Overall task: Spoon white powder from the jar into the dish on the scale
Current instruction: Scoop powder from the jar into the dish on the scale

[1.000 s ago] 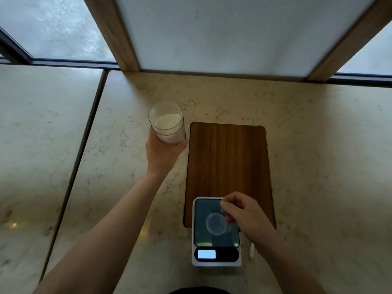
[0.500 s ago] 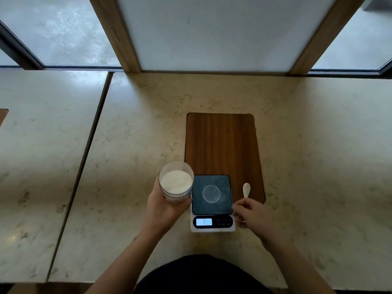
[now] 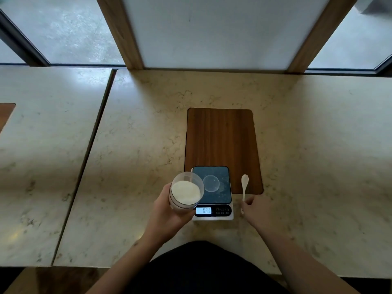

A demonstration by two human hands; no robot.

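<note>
Gripping the clear round jar (image 3: 186,193) of white powder (image 3: 185,192), the left hand (image 3: 167,215) holds it tipped just left of the small black-topped digital scale (image 3: 213,194), blocking that corner. The right hand (image 3: 255,210), fingers loosely curled, touches the handle of the white plastic spoon (image 3: 244,187) lying beside the scale. An empty-looking clear shallow dish (image 3: 210,183) sits on the platform, scale overlapping the dark wooden board (image 3: 222,136) on the beige marble counter (image 3: 131,145).

Dim, soft daylight comes from the windows (image 3: 63,28) at 11 and 1 o'clock. The marble bench (image 3: 137,134) carries pale glare at 9 o'clock. The scale display (image 3: 203,210) glows, digits slightly smeared. Straight lines bow toward the edges; corners look soft.
</note>
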